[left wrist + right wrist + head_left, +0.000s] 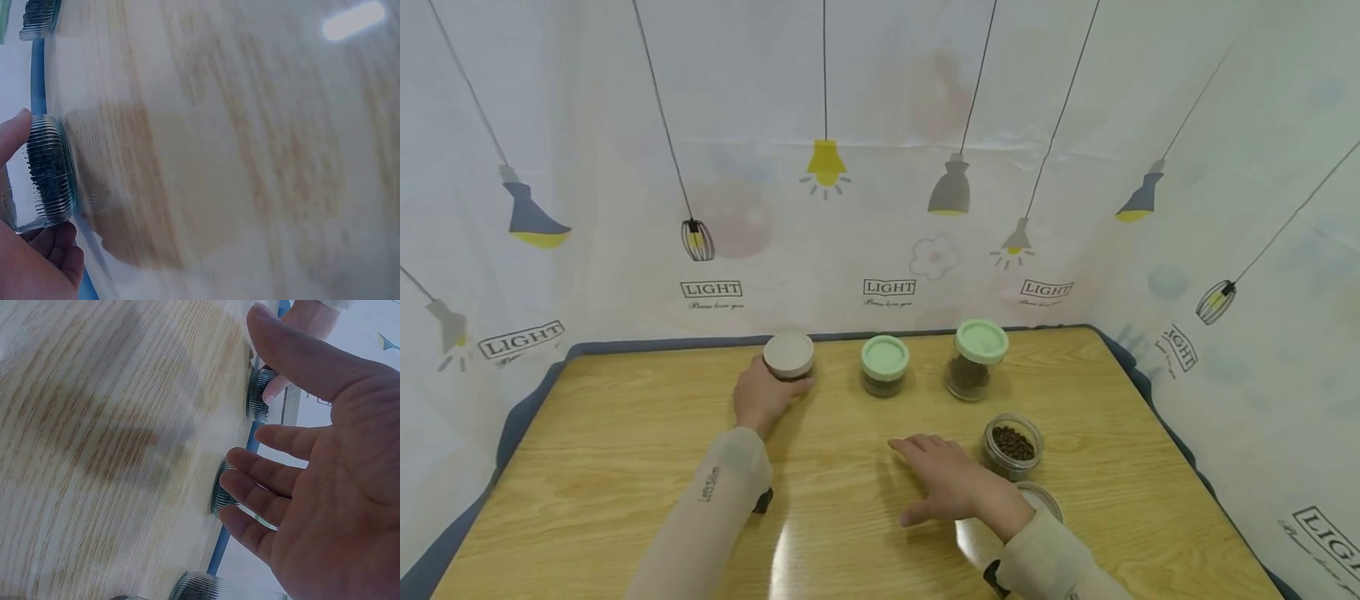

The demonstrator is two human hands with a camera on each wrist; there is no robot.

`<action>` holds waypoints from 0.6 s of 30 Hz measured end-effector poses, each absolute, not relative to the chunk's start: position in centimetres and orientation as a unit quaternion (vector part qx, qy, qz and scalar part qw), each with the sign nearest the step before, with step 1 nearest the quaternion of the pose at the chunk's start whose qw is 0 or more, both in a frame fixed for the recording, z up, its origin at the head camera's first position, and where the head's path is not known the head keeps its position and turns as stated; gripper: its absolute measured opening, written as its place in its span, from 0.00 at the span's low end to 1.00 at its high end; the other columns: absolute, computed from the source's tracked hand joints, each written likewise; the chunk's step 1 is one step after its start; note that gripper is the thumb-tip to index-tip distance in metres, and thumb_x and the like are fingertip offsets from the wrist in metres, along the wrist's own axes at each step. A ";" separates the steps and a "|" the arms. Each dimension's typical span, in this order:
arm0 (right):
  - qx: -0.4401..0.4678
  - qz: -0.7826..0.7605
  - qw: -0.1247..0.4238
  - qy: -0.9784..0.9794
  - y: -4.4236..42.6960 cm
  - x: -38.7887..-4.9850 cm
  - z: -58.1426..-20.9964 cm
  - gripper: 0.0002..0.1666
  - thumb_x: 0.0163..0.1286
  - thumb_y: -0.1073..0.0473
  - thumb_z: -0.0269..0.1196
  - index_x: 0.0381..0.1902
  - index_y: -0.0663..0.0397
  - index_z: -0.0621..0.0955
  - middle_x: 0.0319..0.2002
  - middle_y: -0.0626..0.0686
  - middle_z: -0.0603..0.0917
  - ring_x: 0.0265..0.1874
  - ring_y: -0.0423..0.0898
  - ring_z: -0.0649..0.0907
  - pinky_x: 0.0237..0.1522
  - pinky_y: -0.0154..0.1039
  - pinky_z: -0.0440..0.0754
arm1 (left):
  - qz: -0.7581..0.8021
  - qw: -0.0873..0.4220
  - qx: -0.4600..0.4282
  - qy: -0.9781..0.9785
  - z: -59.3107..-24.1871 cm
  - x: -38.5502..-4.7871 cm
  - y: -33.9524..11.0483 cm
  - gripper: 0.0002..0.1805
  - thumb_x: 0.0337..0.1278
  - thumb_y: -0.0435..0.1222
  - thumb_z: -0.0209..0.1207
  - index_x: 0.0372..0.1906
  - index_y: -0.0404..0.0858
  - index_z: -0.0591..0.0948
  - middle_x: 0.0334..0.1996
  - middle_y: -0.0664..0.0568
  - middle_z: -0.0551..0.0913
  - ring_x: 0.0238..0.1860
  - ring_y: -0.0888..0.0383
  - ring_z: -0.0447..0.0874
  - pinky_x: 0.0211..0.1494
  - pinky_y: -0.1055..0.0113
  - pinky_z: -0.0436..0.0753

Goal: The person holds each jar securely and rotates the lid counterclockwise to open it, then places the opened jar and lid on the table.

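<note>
At the back left of the table, my left hand (762, 395) grips a ribbed glass jar (51, 172) with a pale grey-white lid (789, 355). The thumb and fingers curl round its sides in the left wrist view. My right hand (946, 479) hovers over the middle right of the table, fingers spread and holding nothing. Beside it stands an uncovered glass jar (1012, 447) of dark brown beans, probably coffee. A round lid (1043, 500) lies near the right wrist, partly hidden by the arm.
A short jar with a green lid (884, 358) stands at the back middle. To its right is a taller green-lidded jar (976, 357) with dark contents. A printed cloth (880, 225) hangs behind the wooden table (625, 467) and along its sides.
</note>
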State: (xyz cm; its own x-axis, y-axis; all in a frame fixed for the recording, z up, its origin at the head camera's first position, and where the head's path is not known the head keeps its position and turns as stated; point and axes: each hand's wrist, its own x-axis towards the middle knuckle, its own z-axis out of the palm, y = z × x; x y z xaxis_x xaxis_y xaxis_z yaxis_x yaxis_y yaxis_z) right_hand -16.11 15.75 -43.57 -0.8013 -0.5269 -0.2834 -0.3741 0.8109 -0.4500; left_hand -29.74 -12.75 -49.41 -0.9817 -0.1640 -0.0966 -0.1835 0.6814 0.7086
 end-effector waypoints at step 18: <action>-0.248 -0.192 0.201 0.928 15.3 -15.7 -43.3 0.55 0.55 0.41 0.72 0.74 0.54 0.61 0.70 0.59 0.66 0.70 0.61 0.64 0.68 0.65 0.60 | 0.428 0.038 -0.053 0.902 -48.6 -28.0 -13.1 0.52 0.39 0.54 0.74 0.70 0.39 0.64 0.65 0.43 0.73 0.66 0.43 0.70 0.70 0.46 0.68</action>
State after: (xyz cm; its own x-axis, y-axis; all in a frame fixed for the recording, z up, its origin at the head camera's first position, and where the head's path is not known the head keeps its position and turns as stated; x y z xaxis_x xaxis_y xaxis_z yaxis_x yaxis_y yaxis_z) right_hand -15.73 15.34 -43.28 -0.7957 -0.5382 -0.2778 -0.3838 0.8029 -0.4561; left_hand -28.01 -13.09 -48.56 -0.9914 -0.0638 -0.1142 -0.1288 0.6286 0.7670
